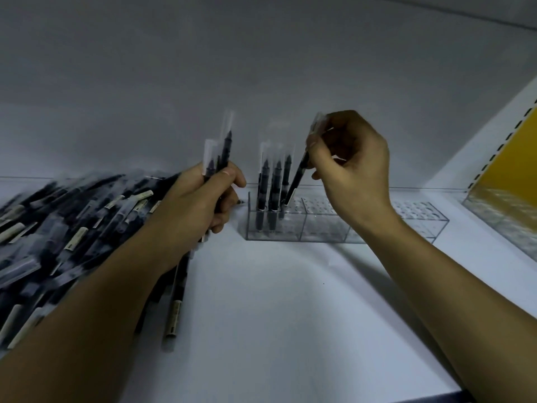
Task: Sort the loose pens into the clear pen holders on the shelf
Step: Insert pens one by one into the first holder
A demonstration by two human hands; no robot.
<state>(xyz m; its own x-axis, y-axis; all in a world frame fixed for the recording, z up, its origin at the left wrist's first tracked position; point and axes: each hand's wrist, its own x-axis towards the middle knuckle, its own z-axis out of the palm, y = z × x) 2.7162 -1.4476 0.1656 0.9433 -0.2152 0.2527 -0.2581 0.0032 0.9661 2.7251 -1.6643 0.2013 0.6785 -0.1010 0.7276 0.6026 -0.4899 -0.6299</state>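
Above the clear pen holder (273,228), right hand (351,173) pinches one tilted pen (297,181) in its fingers (315,158), lower end at holder's top. Left of holder, left hand (191,210) grips two pens (225,149) upright.

No legible text anywhere in view.

The only print-like marks are on the beige label bands (76,238) wrapped round the loose pens (58,216) piled on the left of the shelf (276,315). Each band carries small dark marks, but they are too blurred and dim to read. The clearest is the band (175,314) on the single pen (177,274) at the pile's front edge: a dark smudge along the band, no letters or digits resolvable.
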